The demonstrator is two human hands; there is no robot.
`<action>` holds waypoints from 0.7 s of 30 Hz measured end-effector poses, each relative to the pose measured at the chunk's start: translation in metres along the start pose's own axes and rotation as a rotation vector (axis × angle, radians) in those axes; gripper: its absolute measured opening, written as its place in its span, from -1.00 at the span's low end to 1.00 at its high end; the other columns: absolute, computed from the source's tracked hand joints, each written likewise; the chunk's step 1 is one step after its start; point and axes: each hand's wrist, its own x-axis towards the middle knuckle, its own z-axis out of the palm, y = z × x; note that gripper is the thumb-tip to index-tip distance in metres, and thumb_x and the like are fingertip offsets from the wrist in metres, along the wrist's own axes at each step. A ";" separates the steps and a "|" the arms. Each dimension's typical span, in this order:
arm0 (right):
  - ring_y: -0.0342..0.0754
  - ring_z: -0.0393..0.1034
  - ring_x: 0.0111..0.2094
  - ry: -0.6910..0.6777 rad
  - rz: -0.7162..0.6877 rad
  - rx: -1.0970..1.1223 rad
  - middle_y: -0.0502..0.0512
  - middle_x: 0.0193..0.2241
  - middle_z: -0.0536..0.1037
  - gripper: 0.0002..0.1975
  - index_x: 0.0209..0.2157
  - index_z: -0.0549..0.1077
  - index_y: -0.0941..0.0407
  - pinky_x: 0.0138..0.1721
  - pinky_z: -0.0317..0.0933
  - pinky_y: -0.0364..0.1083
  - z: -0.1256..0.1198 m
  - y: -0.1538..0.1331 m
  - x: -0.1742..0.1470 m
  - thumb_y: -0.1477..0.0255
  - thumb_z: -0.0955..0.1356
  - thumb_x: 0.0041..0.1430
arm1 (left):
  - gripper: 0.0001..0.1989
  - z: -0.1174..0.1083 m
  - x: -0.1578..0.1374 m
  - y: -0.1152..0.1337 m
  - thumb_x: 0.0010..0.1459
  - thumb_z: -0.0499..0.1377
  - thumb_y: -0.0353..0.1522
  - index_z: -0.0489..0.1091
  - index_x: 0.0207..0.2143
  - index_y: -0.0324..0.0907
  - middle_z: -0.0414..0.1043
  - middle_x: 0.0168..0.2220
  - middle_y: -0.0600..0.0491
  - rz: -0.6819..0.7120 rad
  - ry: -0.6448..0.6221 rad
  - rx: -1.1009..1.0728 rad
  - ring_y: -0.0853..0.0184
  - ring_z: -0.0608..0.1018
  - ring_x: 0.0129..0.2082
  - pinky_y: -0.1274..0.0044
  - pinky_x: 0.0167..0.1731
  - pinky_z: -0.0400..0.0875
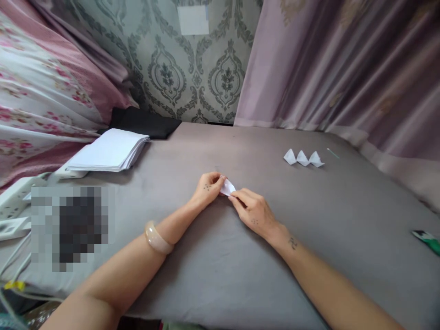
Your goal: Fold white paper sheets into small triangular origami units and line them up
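Observation:
A small piece of folded white paper (228, 187) is held up between my two hands, above the grey cloth surface (292, 215). My left hand (209, 187) pinches its upper left end, fingers closed. At its lower right end, the thumb and fingers of my right hand (252, 207) are closed on it too. Part of the paper is hidden by the fingers. Farther back on the right, three small folded white paper boats (302, 158) stand in a row.
A stack of white paper sheets (110, 151) lies at the back left, by a black folded cloth (147, 123). White power strips (20, 197) with cables run along the left edge. A thin stick (333, 153) and a green packet (428, 240) lie to the right. Curtains (309, 64) hang behind.

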 end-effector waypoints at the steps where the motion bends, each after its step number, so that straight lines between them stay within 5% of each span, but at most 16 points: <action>1: -0.10 0.40 -0.37 -0.019 -0.025 0.007 0.09 -0.40 0.52 -0.75 -0.26 0.52 0.11 -0.27 0.23 -0.13 -0.003 0.004 0.002 0.42 0.22 0.32 | -0.76 0.000 0.001 -0.001 0.15 0.15 -0.27 0.45 -0.39 -0.30 0.41 -0.54 0.07 0.000 0.006 0.020 0.45 0.45 -0.58 0.65 -0.58 0.35; 4: -0.09 0.42 -0.33 -0.029 -0.021 -0.004 0.09 -0.38 0.54 -0.75 -0.30 0.52 0.11 -0.23 0.23 -0.13 -0.018 0.026 0.009 0.42 0.22 0.32 | -0.72 0.000 0.004 -0.005 0.14 0.19 -0.22 0.43 -0.23 -0.28 0.47 -0.44 0.01 -0.044 0.031 0.002 0.40 0.52 -0.51 0.63 -0.57 0.40; 9: -0.01 0.46 -0.30 0.197 0.233 -0.146 0.14 -0.33 0.60 -0.76 -0.30 0.54 0.12 -0.21 0.24 -0.08 -0.051 0.091 0.017 0.37 0.25 0.24 | -0.79 0.002 0.007 -0.007 0.16 0.18 -0.32 0.39 -0.22 -0.29 0.46 -0.40 -0.03 -0.117 0.033 -0.010 0.36 0.55 -0.44 0.62 -0.59 0.43; 12: 0.00 0.46 -0.35 0.208 0.388 -0.236 0.15 -0.36 0.61 -0.72 -0.25 0.54 0.14 -0.24 0.23 -0.08 -0.064 0.127 0.019 0.35 0.23 0.22 | -0.84 0.003 0.005 -0.002 0.16 0.15 -0.39 0.40 -0.23 -0.31 0.44 -0.43 -0.01 -0.127 0.030 0.033 0.38 0.53 -0.45 0.63 -0.59 0.43; 21: 0.00 0.44 -0.35 0.205 0.499 -0.310 0.19 -0.36 0.60 -0.70 -0.23 0.55 0.16 -0.22 0.19 -0.09 -0.062 0.171 0.044 0.40 0.21 0.23 | -0.87 0.002 0.002 0.007 0.16 0.12 -0.44 0.42 -0.26 -0.32 0.43 -0.50 0.05 -0.179 0.013 0.067 0.47 0.47 -0.58 0.65 -0.56 0.39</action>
